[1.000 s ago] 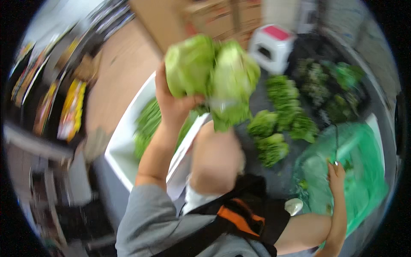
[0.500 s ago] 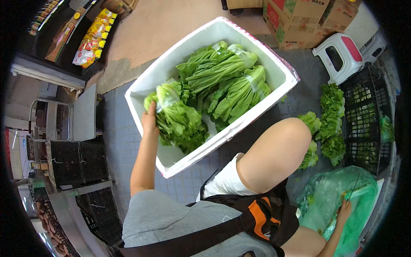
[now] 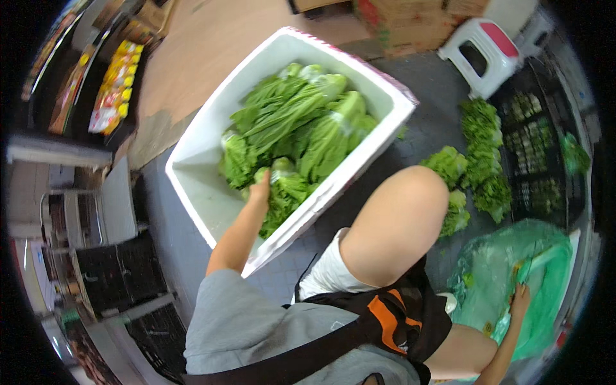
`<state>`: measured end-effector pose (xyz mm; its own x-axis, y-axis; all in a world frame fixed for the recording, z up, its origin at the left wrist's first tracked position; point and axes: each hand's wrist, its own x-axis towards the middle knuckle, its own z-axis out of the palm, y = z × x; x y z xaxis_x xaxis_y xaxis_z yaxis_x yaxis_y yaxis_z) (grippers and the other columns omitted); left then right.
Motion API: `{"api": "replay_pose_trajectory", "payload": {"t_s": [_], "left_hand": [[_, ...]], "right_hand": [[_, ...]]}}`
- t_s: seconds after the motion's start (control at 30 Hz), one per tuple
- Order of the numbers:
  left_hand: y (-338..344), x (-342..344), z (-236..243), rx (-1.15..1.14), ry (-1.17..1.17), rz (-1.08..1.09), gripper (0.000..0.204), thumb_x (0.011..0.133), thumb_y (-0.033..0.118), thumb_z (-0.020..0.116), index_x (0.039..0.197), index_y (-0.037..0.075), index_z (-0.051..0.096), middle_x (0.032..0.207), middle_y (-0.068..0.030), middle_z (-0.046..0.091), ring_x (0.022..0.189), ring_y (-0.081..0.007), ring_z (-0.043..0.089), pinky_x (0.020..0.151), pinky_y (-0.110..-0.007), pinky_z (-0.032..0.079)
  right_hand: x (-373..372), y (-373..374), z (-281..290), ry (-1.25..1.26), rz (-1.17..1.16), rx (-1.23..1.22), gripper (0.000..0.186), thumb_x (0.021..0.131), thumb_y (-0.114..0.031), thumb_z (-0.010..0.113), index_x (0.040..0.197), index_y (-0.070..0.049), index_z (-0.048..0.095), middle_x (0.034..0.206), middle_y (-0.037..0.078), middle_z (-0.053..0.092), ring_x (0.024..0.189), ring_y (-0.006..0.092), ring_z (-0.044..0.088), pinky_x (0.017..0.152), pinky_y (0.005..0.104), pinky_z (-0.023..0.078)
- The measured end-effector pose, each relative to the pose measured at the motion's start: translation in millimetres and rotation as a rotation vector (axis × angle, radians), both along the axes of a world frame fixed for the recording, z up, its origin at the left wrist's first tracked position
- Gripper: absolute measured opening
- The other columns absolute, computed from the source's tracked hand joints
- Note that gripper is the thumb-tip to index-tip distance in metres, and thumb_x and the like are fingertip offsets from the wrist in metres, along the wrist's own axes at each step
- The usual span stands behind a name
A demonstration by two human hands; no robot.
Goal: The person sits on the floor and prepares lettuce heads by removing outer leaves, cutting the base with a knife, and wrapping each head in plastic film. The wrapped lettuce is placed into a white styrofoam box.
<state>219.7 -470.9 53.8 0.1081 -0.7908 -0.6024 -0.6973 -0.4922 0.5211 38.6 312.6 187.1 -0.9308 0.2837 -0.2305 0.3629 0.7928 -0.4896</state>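
My left hand (image 3: 260, 189) grips a leafy lettuce bunch (image 3: 287, 196) near the front inside the white foam box (image 3: 199, 173). Bundles of long-leaved greens (image 3: 282, 109) fill the back of the box. My right hand (image 3: 518, 298), at lower right, holds a thin tool (image 3: 526, 269), possibly a knife, too small to tell, over a crumpled green plastic bag (image 3: 481, 282). More lettuce bunches (image 3: 484, 154) lie on the floor beside my bent knee (image 3: 398, 218), right of the box.
A black crate (image 3: 532, 179) with greens stands at the right, a white stool (image 3: 481, 58) with a red top behind it. Cardboard boxes (image 3: 410, 29) are at the back, shelving with yellow packets (image 3: 115, 83) at upper left, and a trolley (image 3: 119, 205) with dark crates (image 3: 112, 276) on the left.
My left hand carried lettuce from up high down into the box, then shifted it rightward toward the box's near side. My right hand stays at the green bag. The view has shifted.
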Motion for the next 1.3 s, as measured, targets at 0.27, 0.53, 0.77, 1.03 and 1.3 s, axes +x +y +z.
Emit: {"api": "replay_pose_trajectory", "payload": {"t_s": [0.27,0.53,0.77,1.03,1.3], "left_hand": [[71.2,-93.7,157.2,-0.597,0.769,-0.825,0.039,0.094,0.022,0.045,0.125,0.0,0.038,0.128,-0.0154,0.044,0.119,-0.0245,0.041,0.099,-0.036,0.033],[327.1,-355.1,158.3,0.263,0.469,-2.28,0.042,0.088,0.031,0.055,0.116,0.0,0.054,0.108,-0.0086,0.06,0.099,-0.015,0.055,0.087,-0.028,0.042],[440.3,-388.4,-128.4,-0.227,-0.467,-2.801,0.048,0.089,0.016,0.048,0.135,0.012,0.035,0.107,-0.0163,0.055,0.073,-0.0259,0.056,0.069,-0.041,0.047],[473.7,-361.3,-110.8,0.051,-0.65,-2.255,0.114,0.051,0.059,0.078,0.132,-0.005,0.029,0.128,-0.0221,0.041,0.12,-0.0309,0.039,0.089,-0.042,0.044],[457.9,-307.3,-85.4,0.104,-0.098,-2.171,0.105,0.053,0.045,0.083,0.126,-0.01,0.034,0.122,-0.0229,0.049,0.11,-0.0312,0.052,0.094,-0.037,0.042]], "right_hand": [[6.7,-50.9,49.3,-0.003,-0.005,-0.008,0.024,0.085,-0.023,0.058,0.079,-0.002,0.049,0.058,0.002,0.048,0.048,0.0102,0.046,0.044,0.0263,0.037],[19.4,-33.7,56.2,0.112,-0.192,-0.264,0.016,0.088,-0.018,0.055,0.083,-0.004,0.051,0.059,0.0,0.048,0.051,0.0072,0.046,0.046,0.0223,0.036],[40.3,-4.0,62.3,0.26,-0.306,-0.382,0.014,0.089,-0.019,0.054,0.089,-0.006,0.051,0.058,-0.001,0.049,0.047,0.0036,0.042,0.041,0.0194,0.031],[69.6,19.3,61.9,0.273,-0.365,-0.492,0.019,0.09,-0.024,0.054,0.094,-0.006,0.051,0.06,0.0,0.051,0.046,0.0037,0.04,0.039,0.0187,0.028],[89.4,29.2,63.0,0.287,-0.391,-0.566,0.018,0.089,-0.02,0.053,0.092,-0.003,0.05,0.065,0.0,0.05,0.057,0.0066,0.047,0.05,0.0201,0.035]]}}
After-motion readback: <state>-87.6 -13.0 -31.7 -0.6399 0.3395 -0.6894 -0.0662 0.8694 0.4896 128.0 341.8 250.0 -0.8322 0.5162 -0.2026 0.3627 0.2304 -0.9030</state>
